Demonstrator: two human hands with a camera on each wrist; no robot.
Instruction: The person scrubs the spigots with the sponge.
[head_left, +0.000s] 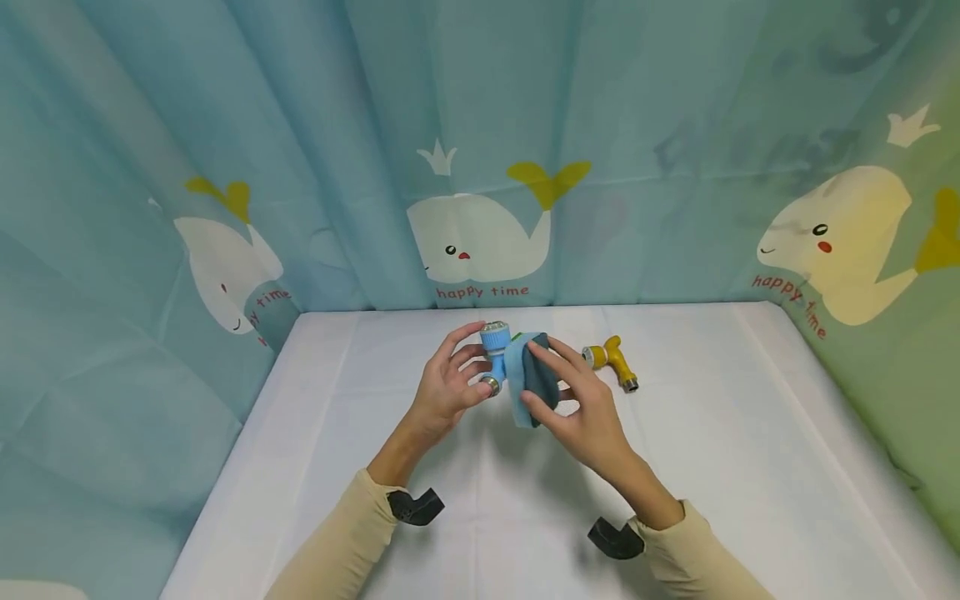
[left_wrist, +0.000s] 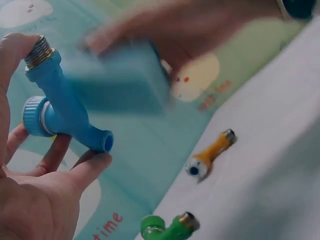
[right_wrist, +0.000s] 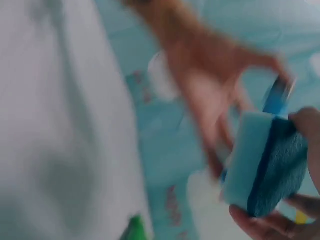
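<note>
My left hand (head_left: 442, 387) holds a blue plastic tap (left_wrist: 65, 105) between thumb and fingers. The thumb is at its metal threaded end and the fingers are about the ribbed knob and the spout. In my right hand (head_left: 588, 417) I grip a two-layer sponge (right_wrist: 248, 155), light blue on one side and dark blue scouring pad on the other. Its light side faces the tap, right beside the body in the head view. Both are held up over the table, and the sponge looks blurred in the left wrist view.
A yellow tap (head_left: 617, 360) lies on the white table (head_left: 720, 450) to the right of my hands. A green tap (left_wrist: 172, 231) lies farther left, mostly hidden behind the sponge in the head view. A blue whale-print curtain (head_left: 645, 250) hangs behind the table's back edge.
</note>
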